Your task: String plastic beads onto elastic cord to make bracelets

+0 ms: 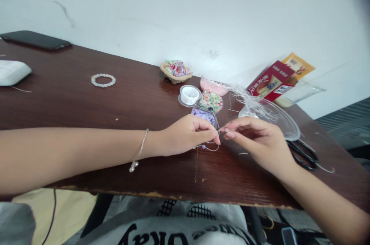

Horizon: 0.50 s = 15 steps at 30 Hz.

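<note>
My left hand (187, 135) pinches a thin pale cord (215, 150) between thumb and fingertips, over the front part of the table. Facing it, my right hand (257, 137) is closed on a small pale bead (227, 130) at the cord, held between thumb and index finger. A purple bead (204, 146) hangs on the cord's loop below my left hand. Just behind that hand lies a container of purple beads (204, 114), partly hidden. Beyond it are multicoloured beads (212, 100) and a bag of pink beads (214, 86).
A white spool (190, 95) and a bowl of mixed beads (175, 71) stand toward the wall. A finished-looking bead bracelet (103, 80) lies left. Black-handled scissors (303, 155), a clear plastic lid (285, 119) and a red packet (273, 82) are right. A dark phone (36, 40) lies far left.
</note>
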Tool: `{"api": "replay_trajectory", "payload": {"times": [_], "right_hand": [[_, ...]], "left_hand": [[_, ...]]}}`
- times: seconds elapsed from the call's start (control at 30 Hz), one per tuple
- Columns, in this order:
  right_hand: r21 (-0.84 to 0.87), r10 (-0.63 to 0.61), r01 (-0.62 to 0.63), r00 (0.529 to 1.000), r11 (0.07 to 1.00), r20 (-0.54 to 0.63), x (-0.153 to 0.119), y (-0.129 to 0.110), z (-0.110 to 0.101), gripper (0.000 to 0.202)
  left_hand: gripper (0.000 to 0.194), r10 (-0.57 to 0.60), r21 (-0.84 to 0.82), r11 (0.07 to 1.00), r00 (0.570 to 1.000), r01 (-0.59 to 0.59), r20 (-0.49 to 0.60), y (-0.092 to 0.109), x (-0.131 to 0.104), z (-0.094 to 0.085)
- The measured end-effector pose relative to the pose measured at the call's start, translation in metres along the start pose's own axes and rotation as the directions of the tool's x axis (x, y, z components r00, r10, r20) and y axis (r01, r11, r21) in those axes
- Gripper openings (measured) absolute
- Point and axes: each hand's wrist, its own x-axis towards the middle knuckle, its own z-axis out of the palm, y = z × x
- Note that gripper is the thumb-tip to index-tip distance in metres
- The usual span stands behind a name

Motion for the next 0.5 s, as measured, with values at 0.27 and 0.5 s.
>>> {"api": "replay_trajectory", "payload": {"times": [0.27, 0.5], "right_hand": [[-0.033, -0.003, 0.003, 1.000, 0.999, -0.004, -0.0004, -0.0006, -0.0001, 0.008], [-0.049, -0.002, 0.002, 1.000, 0.999, -0.009, -0.0007, 0.0000, -0.0004, 0.008]], "left_hand": [[0.022, 0.019, -0.023, 1.000, 1.000, -0.018, 0.013, -0.0010, 0.0007, -0.0004], [0.023, -0.020, -0.067, 0.998, 1.000, 0.020, 0.007, -0.0031, 0.0003, 0.0002]]}}
